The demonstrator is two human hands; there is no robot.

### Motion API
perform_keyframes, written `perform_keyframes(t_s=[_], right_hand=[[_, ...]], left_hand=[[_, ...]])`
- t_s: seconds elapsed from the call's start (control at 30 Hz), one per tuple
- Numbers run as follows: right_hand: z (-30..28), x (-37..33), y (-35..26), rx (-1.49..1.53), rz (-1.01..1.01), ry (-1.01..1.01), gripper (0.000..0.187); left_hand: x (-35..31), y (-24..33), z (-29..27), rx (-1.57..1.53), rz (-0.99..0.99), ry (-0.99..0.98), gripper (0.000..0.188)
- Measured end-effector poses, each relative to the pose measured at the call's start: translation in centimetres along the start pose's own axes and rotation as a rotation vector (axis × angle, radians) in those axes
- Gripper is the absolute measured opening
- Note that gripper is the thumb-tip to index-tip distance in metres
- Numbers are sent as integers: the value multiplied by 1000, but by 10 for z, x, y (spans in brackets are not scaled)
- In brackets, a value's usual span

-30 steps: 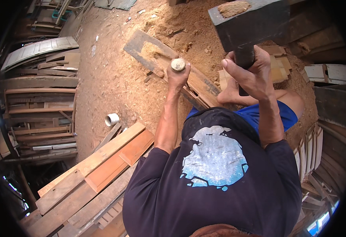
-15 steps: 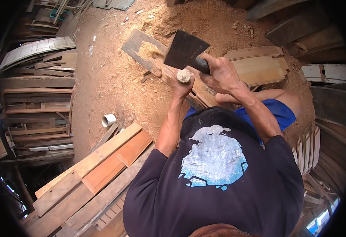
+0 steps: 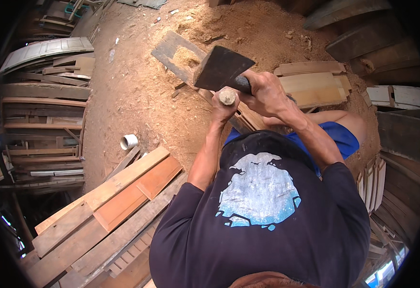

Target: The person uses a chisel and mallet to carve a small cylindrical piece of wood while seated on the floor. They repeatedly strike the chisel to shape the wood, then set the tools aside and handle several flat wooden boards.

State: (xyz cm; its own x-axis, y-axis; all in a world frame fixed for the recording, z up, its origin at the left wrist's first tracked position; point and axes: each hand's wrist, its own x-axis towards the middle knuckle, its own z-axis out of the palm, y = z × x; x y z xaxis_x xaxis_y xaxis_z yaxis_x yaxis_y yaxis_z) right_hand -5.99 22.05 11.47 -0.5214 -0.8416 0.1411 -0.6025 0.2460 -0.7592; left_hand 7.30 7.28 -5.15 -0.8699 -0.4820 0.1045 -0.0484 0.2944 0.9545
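My left hand [image 3: 223,111] is closed around the upright handle of a chisel [image 3: 227,96], its pale, battered round end facing up. The blade is hidden below the fist. Gripped in my right hand [image 3: 269,93] is a mallet [image 3: 224,68] with a broad, dark, blocky head and a black handle. The head is held just beyond the chisel's end; whether they touch I cannot tell. Under both hands lies a long wooden board [image 3: 175,54], strewn with shavings. A dark slot shows in it beside my left hand.
Cut panels [image 3: 313,86] are stacked to the right of the board. Planks [image 3: 123,201] lie at the lower left, near a white cup-like container [image 3: 129,141]. Timber stacks [image 3: 47,113] line the left, and dark boards [image 3: 363,36] the right. Sawdust [image 3: 157,110] covers the ground.
The mallet head has shifted slightly down and left and tilted, showing more of its left side. The whole view has moved a little. Both hands keep their hold.
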Motion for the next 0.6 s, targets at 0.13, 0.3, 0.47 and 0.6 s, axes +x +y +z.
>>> perform_keyframes(t_s=[0.13,0.3,0.47,0.6], right_hand=[[14,-3,28,-103,-55,-6,27],[1,-19,29,-203,150,-192,33],[-22,-22,1,216,161,-17,34],[-39,-25,-7,345,109,128,27]], left_hand=[[1,9,9,30,105,132,25],[15,-10,8,28,56,176,26],[40,-9,-7,-275,-49,288,34],[55,13,-10,-142,-118,220,23]])
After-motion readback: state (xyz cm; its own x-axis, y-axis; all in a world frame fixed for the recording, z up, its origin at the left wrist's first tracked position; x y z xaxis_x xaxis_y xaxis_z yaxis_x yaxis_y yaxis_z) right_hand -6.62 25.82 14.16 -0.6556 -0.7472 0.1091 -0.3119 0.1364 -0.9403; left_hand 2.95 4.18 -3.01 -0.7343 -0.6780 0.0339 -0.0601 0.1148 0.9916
